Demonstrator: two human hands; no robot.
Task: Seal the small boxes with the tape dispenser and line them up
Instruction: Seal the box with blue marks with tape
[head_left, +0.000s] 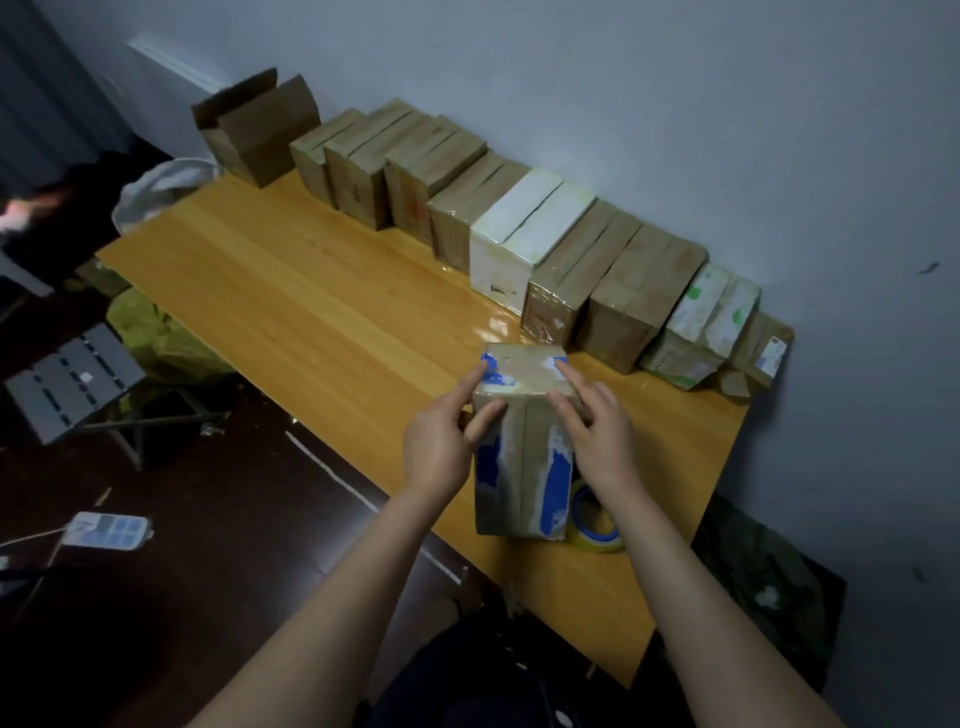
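Note:
A small brown box with blue and white label scraps (522, 441) stands upright near the table's front edge. My left hand (444, 436) holds its left side, thumb on the near face and forefinger stretched along the top edge. My right hand (597, 436) presses its right side, forefinger on the top. Behind the box's right lower corner lies a roll of clear tape with a blue core (597, 522), partly hidden by my right forearm. Several taped boxes (571, 270) form a row along the wall.
The wooden table (291, 291) runs diagonally along a grey wall. An open cardboard box (254, 124) stands at the row's far end. A white bag (156, 192) sits past the table's left corner. A power strip (109, 530) and a folding stool (72, 384) are on the dark floor.

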